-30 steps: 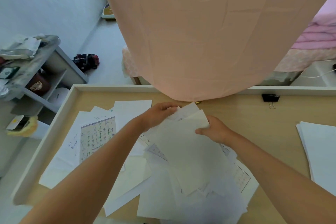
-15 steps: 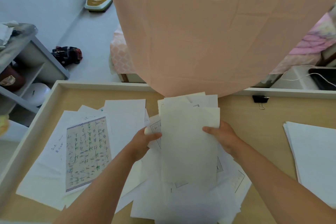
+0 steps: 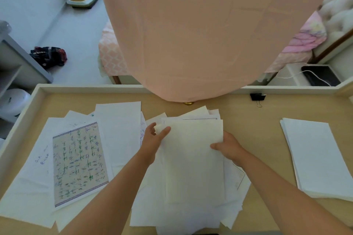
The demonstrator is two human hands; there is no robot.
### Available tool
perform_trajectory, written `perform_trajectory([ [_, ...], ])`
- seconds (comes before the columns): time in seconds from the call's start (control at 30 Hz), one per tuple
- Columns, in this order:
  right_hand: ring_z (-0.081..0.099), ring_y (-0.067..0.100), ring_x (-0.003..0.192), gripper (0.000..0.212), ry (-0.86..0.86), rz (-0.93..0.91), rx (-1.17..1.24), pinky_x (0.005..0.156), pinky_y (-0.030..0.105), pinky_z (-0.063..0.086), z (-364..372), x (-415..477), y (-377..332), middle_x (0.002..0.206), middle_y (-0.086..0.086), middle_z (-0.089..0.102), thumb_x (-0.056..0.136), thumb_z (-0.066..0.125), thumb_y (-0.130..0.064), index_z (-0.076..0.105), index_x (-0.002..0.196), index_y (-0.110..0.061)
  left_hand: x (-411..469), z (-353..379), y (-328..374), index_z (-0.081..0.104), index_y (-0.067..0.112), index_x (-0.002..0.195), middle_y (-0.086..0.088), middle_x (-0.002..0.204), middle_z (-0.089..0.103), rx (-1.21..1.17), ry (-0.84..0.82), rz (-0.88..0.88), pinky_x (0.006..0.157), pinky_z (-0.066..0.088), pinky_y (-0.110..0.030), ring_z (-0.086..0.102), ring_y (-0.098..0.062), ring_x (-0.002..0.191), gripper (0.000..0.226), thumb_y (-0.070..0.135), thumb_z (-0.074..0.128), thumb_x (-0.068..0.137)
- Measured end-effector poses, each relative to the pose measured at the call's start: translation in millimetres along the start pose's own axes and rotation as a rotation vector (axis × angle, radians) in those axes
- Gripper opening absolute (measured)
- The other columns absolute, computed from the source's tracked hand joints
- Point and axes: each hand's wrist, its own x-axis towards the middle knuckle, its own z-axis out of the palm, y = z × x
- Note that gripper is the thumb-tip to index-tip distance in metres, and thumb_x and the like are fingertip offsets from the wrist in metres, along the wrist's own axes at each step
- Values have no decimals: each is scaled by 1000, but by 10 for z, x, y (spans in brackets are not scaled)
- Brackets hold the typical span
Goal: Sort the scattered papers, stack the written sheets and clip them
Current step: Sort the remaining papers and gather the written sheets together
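Note:
Both hands hold a blank cream sheet (image 3: pixel 193 160) upright-lengthwise over the loose paper pile (image 3: pixel 191 213) in the middle of the desk. My left hand (image 3: pixel 153 139) pinches its upper left corner; my right hand (image 3: pixel 227 146) grips its right edge. Left of the pile lies a written sheet with columns of green and blue characters (image 3: pixel 79 164), on top of other sheets, one with blue handwriting (image 3: pixel 42 158). A neat stack of blank white sheets (image 3: pixel 317 158) lies at the right. A black binder clip (image 3: pixel 257 97) sits by the desk's far rim.
The wooden desk (image 3: pixel 261 126) has a raised pale rim (image 3: pixel 86 87) at the back and left. A large peach cloth (image 3: pixel 200 34) hangs over the desk's far middle. Beyond are a grey shelf (image 3: pixel 17 63) at the left and a laptop with a white cable (image 3: pixel 321 76) at the right.
The sheet, first held slanted over the pile, is turned straight and lowered toward me. My left hand has shifted from its top edge to its upper left corner. The camera view has tilted upward.

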Motion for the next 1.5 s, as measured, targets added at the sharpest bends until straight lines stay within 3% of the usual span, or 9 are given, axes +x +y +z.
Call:
perform_trajectory([
  [0.13,71,24,103,38,-41,-4,153,91,39,55,-218,-82,98,111,6,74,85,67,9,67,117,-11,-55,-102,-192,35,25,147,2,141,56,-30,-227,-102,111,41,-44,59,-20,123,103,46,90,64],
  [0.27,70,25,106,39,-28,59,187,96,45,54,-274,-87,283,114,4,74,84,74,-3,65,120,-14,-212,85,-248,59,18,128,1,119,72,34,-382,-153,102,50,-46,68,-21,110,46,30,74,87],
  [0.4,68,26,108,45,-24,182,247,98,46,52,-140,-29,471,118,7,71,83,75,-4,61,125,-12,-235,313,-343,55,24,127,0,118,68,177,-203,-85,90,56,-44,65,-23,107,45,16,73,87],
  [0.5,67,23,93,28,38,290,189,75,34,54,-72,-65,505,107,5,70,88,67,-1,62,112,-14,-222,393,-420,54,22,128,-2,116,65,344,-34,23,88,56,-42,64,-23,103,47,6,68,85],
  [0.63,67,23,89,28,-12,356,126,66,33,55,-102,-99,604,108,8,70,88,66,-1,64,113,-15,-196,356,-442,65,12,116,-7,106,72,169,84,-63,82,59,-43,71,-26,92,32,10,73,85],
  [0.77,66,22,92,37,95,222,72,76,34,55,-56,-79,696,108,6,69,81,69,5,63,111,-16,-277,397,-582,50,21,132,-6,119,66,274,-193,-133,91,57,-44,66,-28,107,52,2,69,86],
  [1.03,68,17,96,41,176,-43,144,77,27,53,-105,-231,462,104,-3,70,80,75,-2,62,116,-16,-530,648,-302,62,23,119,-3,113,71,34,30,83,83,59,-42,68,-25,102,40,-2,60,87],
  [1.27,72,6,85,29,266,-358,174,69,19,55,-478,-552,-67,95,-7,75,82,75,-5,69,106,-18,-988,910,272,57,23,126,4,116,70,-79,87,518,81,59,-31,68,-14,105,50,12,76,81],
  [1.5,71,10,99,46,165,-351,157,75,26,59,-671,-574,107,108,-5,73,76,82,-12,63,117,-19,-1096,1094,72,53,25,121,5,112,69,-41,186,535,74,57,-19,69,-4,96,53,9,80,80],
])
